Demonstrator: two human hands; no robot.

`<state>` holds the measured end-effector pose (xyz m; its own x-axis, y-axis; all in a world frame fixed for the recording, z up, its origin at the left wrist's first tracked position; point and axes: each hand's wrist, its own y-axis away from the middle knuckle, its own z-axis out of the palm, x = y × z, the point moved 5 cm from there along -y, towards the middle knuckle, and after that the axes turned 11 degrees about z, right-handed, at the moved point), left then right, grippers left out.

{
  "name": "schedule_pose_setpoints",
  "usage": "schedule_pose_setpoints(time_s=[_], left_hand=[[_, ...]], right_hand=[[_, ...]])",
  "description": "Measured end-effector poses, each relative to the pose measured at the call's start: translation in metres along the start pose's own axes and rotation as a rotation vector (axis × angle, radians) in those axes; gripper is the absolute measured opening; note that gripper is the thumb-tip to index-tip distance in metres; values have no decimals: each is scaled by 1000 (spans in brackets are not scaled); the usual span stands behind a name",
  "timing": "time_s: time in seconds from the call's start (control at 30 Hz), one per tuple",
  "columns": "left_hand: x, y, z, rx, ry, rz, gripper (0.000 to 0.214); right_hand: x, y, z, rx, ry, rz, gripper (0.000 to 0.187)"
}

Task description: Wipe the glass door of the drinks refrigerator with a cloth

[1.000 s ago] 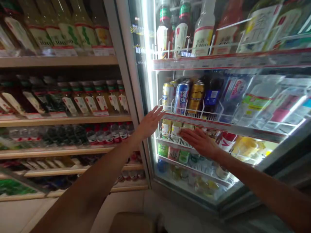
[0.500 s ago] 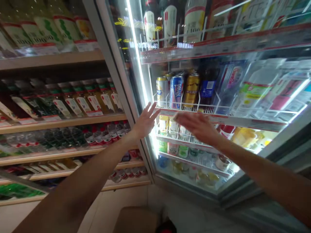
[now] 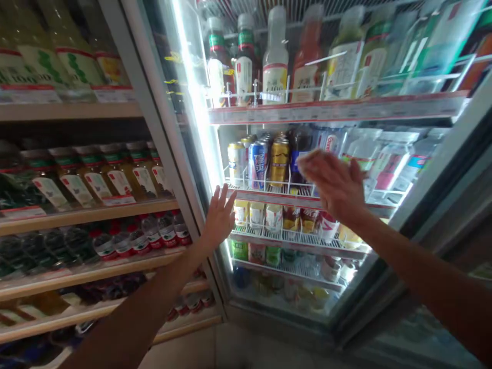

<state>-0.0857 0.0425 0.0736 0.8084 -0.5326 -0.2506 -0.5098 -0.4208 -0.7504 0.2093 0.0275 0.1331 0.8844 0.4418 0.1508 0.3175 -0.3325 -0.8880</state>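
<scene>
My left hand [image 3: 220, 218] is open with its fingers spread and nothing in it. It is raised at the lit left edge of the glass-fronted fridge [image 3: 156, 107], and I cannot tell whether it touches the glass. Higher and to the right, my right hand [image 3: 338, 187] lies tilted in front of the glass, blurred by motion. Under its fingertips shows a small pale pad that looks like a folded cloth [image 3: 308, 155]. Behind that hand stand a dark blue bottle [image 3: 300, 156] and a gold can [image 3: 279, 163], with a blue can [image 3: 257, 165] farther left.
Clear and coloured bottles [image 3: 275, 66] fill the upper fridge shelf, with jars and cups on the lower ones. To the left, wooden shelves [image 3: 69, 110] hold rows of juice bottles [image 3: 102, 177]. The fridge frame [image 3: 180, 195] divides the two. Below is the tiled floor [image 3: 184, 348].
My right hand has moved up and right across the fridge front, with the pale pad at its fingertips. My left hand appears lower and farther left. The view has tilted up and shifted right.
</scene>
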Motion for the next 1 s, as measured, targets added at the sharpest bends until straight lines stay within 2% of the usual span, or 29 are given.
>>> schedule_pose_setpoints(time_s=[0.07, 0.1, 0.17, 0.23, 0.3, 0.47, 0.53, 0.63, 0.7, 0.8, 0.87, 0.9, 1.0], left_hand=[[6, 1, 3, 55, -4, -19, 75], [9, 2, 4, 83, -7, -22, 75], [13, 4, 6, 122, -16, -30, 74], [14, 7, 9, 126, -26, -46, 72], [14, 8, 11, 119, -33, -71, 70], [15, 11, 13, 84, -20, -118, 71], [15, 14, 14, 69, -14, -112, 72], [11, 20, 13, 23, -5, -64, 73], [4, 24, 10, 12, -16, -27, 71], [-12, 28, 0, 82, -62, -60, 68], [-23, 31, -5, 112, -83, -114, 68], [-27, 32, -5, 104, -83, -130, 68], [-33, 40, -2, 46, -56, -100, 70]], right_hand=[[3, -16, -15, 157, 41, 136, 58], [-6, -14, -17, 199, 52, 94, 60], [-35, 9, -5, 178, 69, -80, 63], [-60, 35, 16, 70, 50, -258, 61], [-68, 41, 31, -24, 39, -291, 63], [-60, 13, 37, -4, 59, -44, 65], [-73, 25, 44, -52, 23, -119, 62], [-97, 43, 56, -159, -45, -376, 58], [-100, 25, 57, -159, -37, -382, 57], [-92, -26, 50, -47, 19, -139, 60], [-96, -38, 51, -3, 37, -64, 59], [-104, -35, 55, -20, 34, -99, 58], [-133, -9, 70, -114, -16, -369, 52]])
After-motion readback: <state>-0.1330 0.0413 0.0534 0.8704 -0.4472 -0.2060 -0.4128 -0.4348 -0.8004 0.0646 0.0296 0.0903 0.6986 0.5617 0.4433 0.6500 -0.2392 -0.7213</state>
